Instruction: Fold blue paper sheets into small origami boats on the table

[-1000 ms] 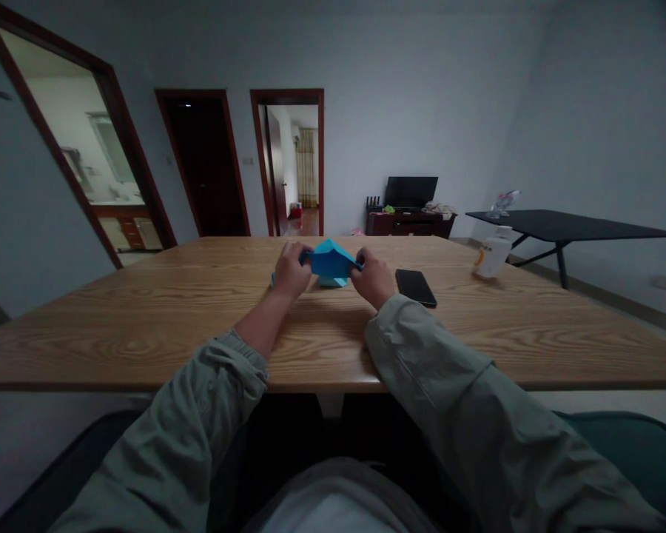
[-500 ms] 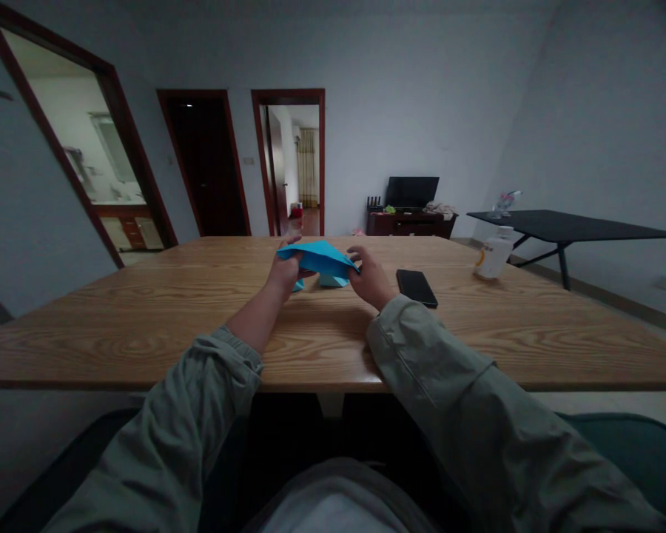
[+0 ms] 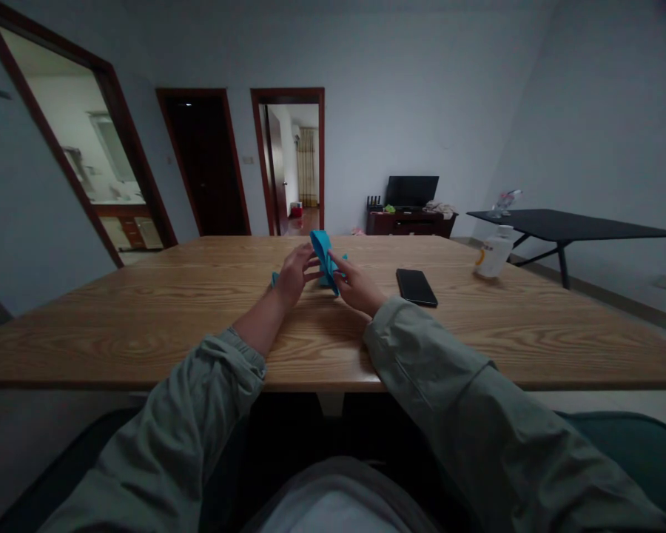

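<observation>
The folded blue paper (image 3: pixel 323 259) stands on edge above the tabletop (image 3: pixel 144 333), between both hands. The left hand (image 3: pixel 294 275) is partly spread, its fingertips at the paper. The right hand (image 3: pixel 356 289) extends its fingers toward the paper's lower end; whether either hand pinches cannot be confirmed in this dim view. A smartphone (image 3: pixel 416 287) lies to the right.

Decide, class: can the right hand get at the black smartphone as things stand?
Probably yes: nothing lies between the right hand and the smartphone on the tabletop, though that hand is touching the blue folded paper.
</observation>
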`<action>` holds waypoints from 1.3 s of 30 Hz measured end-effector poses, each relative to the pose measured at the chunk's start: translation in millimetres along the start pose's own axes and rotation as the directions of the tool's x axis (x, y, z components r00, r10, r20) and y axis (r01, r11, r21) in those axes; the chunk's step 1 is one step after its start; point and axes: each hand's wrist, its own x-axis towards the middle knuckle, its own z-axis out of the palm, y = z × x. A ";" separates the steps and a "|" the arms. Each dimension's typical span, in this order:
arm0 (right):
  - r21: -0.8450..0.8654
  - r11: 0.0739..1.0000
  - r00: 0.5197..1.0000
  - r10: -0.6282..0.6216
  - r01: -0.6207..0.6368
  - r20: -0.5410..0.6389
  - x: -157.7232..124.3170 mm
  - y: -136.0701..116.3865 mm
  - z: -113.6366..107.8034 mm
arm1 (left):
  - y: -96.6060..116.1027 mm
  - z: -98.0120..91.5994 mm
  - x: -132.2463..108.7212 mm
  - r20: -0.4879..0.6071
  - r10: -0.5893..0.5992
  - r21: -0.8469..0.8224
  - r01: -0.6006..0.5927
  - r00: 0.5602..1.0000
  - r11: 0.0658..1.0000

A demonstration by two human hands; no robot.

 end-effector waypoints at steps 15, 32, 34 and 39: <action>0.519 0.852 0.995 0.093 -0.064 -0.029 5.9 5.5 5.9 | -11.2 2.4 0.2 0.078 0.010 0.149 -0.022 0.997 0.989; 0.508 0.845 0.971 0.230 -0.167 -0.062 4.6 5.6 -0.9 | -11.9 -2.5 1.5 0.068 0.027 0.266 -0.044 0.997 0.963; 0.555 0.816 0.972 0.229 -0.159 -0.057 5.6 5.6 -1.0 | -12.3 -3.7 2.4 0.067 0.039 0.289 -0.056 0.997 0.956; 0.580 0.806 0.976 0.202 -0.119 -0.080 7.4 2.3 -3.2 | -11.7 -7.2 3.4 0.068 0.140 0.463 -0.156 0.988 0.873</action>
